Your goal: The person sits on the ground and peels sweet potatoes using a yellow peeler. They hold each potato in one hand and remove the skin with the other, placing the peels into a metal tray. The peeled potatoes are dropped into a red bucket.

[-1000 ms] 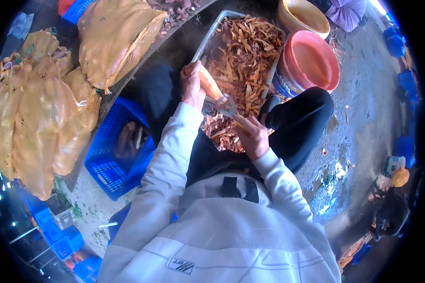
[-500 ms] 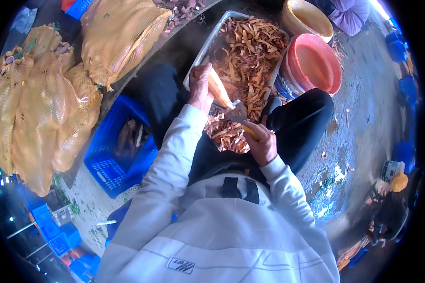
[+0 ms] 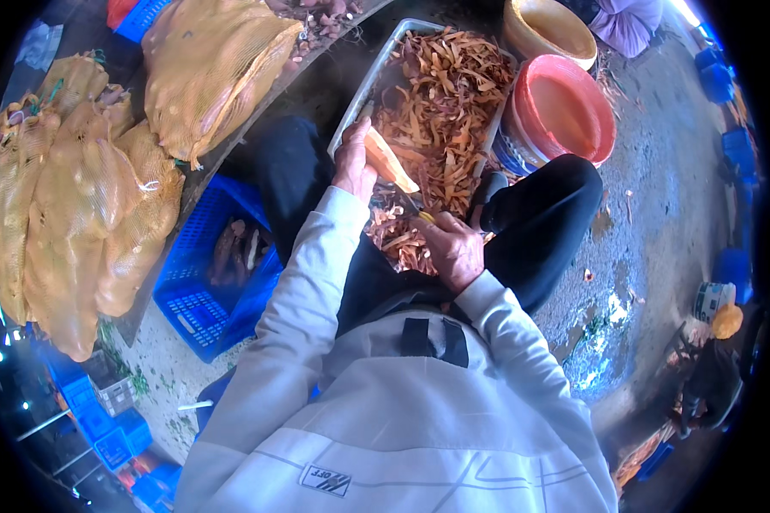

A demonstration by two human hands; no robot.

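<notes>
My left hand (image 3: pixel 354 162) is closed around a long, pale orange peeled sweet potato (image 3: pixel 388 161), which slants down to the right over the near left part of a tray. In my right hand (image 3: pixel 455 248) is the yellow handle of a peeler (image 3: pixel 425 217); its blade is mostly hidden, just below the sweet potato's lower tip. The light-coloured tray (image 3: pixel 368 84) is heaped with orange and reddish peelings (image 3: pixel 449 103). More peelings (image 3: pixel 406 244) lie between my legs.
To my left a blue crate (image 3: pixel 198 316) holds several unpeeled roots (image 3: pixel 231 248). Full yellow mesh sacks (image 3: pixel 85 214) stand beyond it. A pink bucket (image 3: pixel 565 107) and a yellowish tub (image 3: pixel 556 30) stand right of the tray. Another person (image 3: pixel 712 380) is at the far right.
My right hand has moved slightly up and left and rolled, so its back shows and the peeler blade is less visible. The left hand with the sweet potato has shifted slightly left.
</notes>
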